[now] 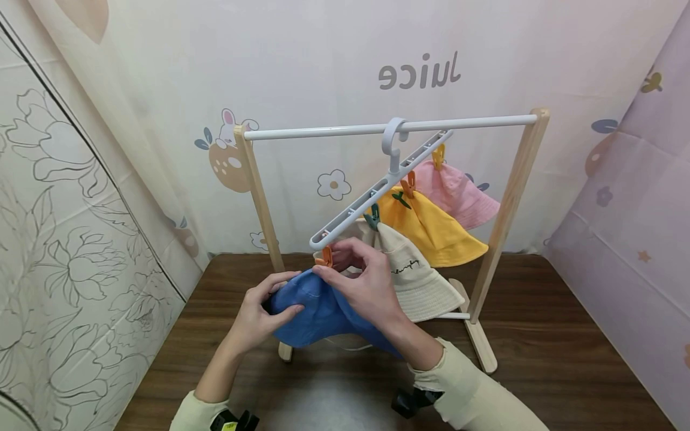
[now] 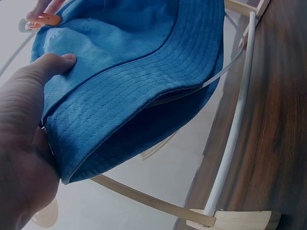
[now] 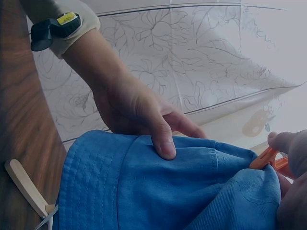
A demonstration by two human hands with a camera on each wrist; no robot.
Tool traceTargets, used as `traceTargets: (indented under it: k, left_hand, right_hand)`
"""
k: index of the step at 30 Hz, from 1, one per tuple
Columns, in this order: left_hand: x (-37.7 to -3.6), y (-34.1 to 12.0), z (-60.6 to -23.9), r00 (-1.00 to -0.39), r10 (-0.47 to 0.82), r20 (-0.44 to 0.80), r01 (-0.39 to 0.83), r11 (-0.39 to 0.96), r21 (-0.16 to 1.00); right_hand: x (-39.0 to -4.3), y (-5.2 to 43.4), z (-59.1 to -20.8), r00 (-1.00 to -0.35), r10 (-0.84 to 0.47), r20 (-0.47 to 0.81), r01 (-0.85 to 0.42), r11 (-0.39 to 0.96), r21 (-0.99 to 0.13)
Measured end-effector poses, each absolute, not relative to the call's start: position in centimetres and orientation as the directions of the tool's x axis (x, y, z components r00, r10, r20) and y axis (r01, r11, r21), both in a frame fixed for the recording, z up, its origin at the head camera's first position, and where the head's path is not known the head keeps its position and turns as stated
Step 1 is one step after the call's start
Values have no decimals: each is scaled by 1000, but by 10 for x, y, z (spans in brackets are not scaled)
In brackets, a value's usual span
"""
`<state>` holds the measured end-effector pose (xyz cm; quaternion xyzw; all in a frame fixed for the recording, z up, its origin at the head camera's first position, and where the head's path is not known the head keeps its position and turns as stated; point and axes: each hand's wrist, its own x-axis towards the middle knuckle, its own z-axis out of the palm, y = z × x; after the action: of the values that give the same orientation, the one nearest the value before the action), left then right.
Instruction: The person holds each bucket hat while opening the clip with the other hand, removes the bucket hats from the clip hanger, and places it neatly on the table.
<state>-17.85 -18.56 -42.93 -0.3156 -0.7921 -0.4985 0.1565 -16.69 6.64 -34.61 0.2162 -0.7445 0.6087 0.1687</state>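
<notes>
A blue bucket hat (image 1: 323,311) hangs below the near end of a white clip hanger (image 1: 356,209). My left hand (image 1: 266,311) grips the hat's left side, thumb on the outer cloth (image 2: 110,52). With thumb and fingers my right hand (image 1: 366,281) pinches an orange clip (image 1: 324,257). The clip's jaws sit at the crown of the hat, seen closely in the right wrist view, where the orange clip (image 3: 264,158) meets bunched blue fabric. Behind the right hand, a cream bucket hat (image 1: 415,281) hangs from a dark green clip (image 1: 372,217).
The hanger hooks over the white rod (image 1: 323,131) of a wooden-legged rack (image 1: 512,209). Farther along hang a yellow hat (image 1: 436,233) and a pink hat (image 1: 458,194). The rack stands on a dark wooden table (image 1: 560,359), with printed curtains (image 1: 302,72) behind.
</notes>
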Motion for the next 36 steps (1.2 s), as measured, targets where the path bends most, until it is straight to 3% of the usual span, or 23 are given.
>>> traceTargets:
  k: [36]
  left_hand:
    - [-175,-180,-429,-735,337,589,670,224,708]
  right_hand:
    - [-164,68,-347,-840,-106,532,-543,166,-823]
